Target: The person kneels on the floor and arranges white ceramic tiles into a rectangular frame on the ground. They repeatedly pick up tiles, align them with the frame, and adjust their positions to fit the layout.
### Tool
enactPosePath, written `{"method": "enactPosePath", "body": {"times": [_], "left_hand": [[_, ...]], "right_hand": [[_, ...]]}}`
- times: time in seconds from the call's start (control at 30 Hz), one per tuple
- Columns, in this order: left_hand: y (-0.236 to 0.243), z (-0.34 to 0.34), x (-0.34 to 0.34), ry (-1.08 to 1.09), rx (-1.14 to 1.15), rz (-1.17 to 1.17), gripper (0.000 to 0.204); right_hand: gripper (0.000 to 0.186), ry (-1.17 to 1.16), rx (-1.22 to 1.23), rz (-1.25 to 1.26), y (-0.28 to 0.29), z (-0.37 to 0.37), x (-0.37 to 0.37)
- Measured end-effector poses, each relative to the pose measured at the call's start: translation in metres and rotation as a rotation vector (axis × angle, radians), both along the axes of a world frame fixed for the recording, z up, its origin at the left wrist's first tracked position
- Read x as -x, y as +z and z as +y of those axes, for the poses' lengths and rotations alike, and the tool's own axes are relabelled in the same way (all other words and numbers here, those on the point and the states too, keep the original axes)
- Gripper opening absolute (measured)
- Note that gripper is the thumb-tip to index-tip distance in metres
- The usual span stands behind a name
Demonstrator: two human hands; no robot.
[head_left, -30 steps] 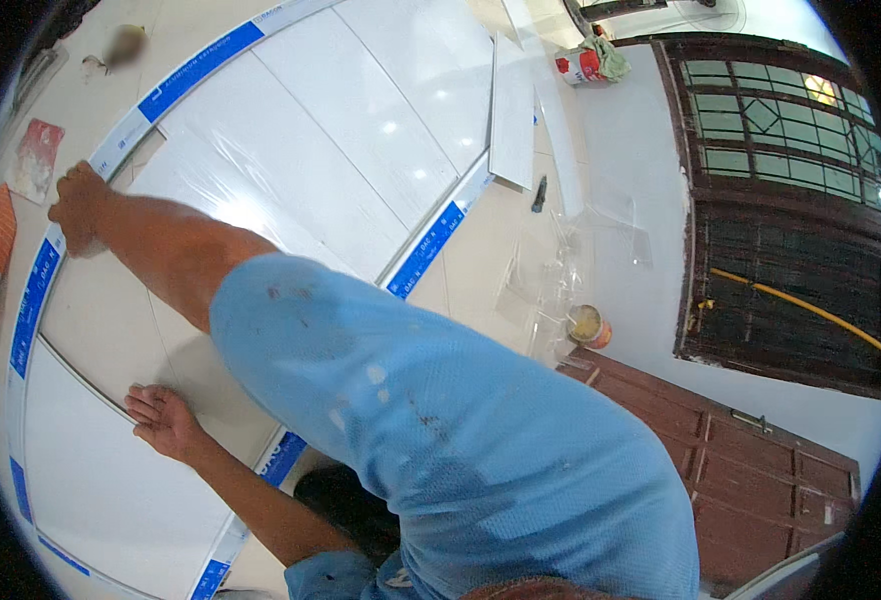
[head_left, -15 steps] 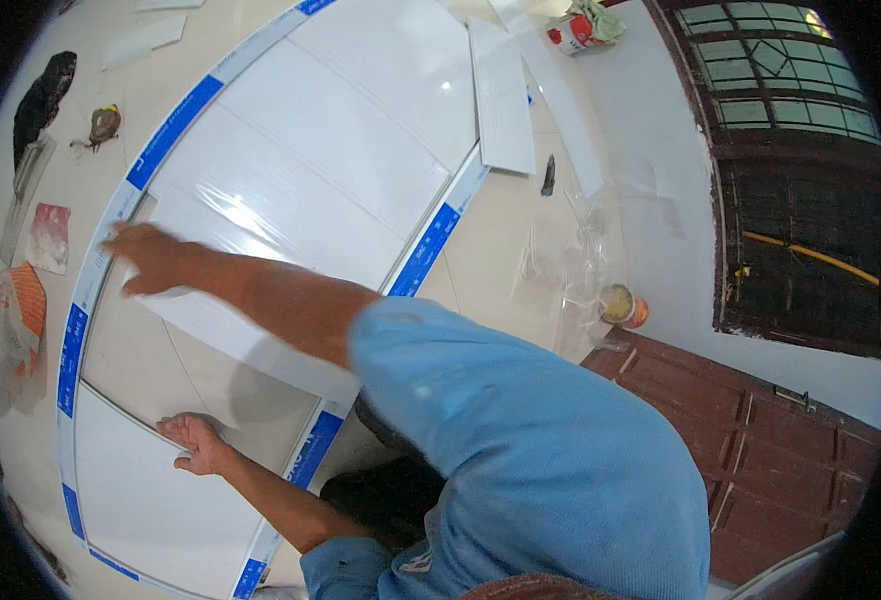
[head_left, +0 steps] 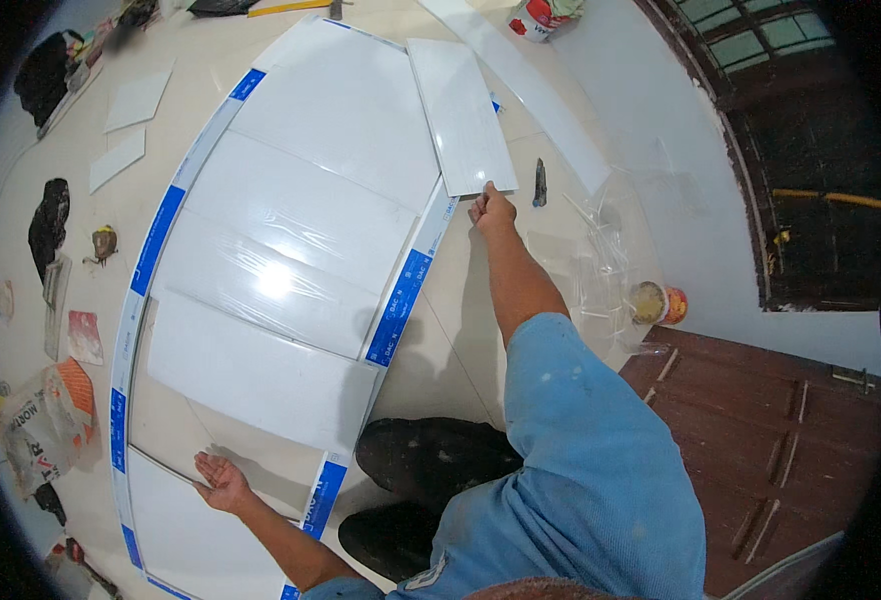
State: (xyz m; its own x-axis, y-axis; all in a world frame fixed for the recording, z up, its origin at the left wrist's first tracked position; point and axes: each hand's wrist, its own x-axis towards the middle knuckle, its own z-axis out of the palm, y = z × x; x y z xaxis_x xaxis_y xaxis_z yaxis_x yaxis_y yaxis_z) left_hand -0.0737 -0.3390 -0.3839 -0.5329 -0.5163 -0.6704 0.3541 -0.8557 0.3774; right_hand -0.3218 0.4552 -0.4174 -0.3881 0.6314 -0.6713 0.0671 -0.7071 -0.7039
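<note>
At the right edge of the white, blue-banded frame (head_left: 401, 305), a glossy white rectangular panel (head_left: 464, 115) is pinched by the right hand (head_left: 494, 207); the left hand (head_left: 224, 484) is held wide

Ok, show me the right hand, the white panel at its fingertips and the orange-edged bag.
Right hand (head_left: 495, 209): head view, hand's middle.
White panel (head_left: 463, 118): head view, face centre.
Orange-edged bag (head_left: 49, 420): head view, upward side.
</note>
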Motion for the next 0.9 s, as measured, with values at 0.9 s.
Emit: {"method": "enactPosePath", "body": {"times": [0.9], "left_hand": [[-0.029, -0.183, 0.273, -1.473, 2.127, -0.533, 0.073]], "right_hand": [[0.029, -0.479, -0.108, 0.231, 0.019, 0.042, -0.228]]}}
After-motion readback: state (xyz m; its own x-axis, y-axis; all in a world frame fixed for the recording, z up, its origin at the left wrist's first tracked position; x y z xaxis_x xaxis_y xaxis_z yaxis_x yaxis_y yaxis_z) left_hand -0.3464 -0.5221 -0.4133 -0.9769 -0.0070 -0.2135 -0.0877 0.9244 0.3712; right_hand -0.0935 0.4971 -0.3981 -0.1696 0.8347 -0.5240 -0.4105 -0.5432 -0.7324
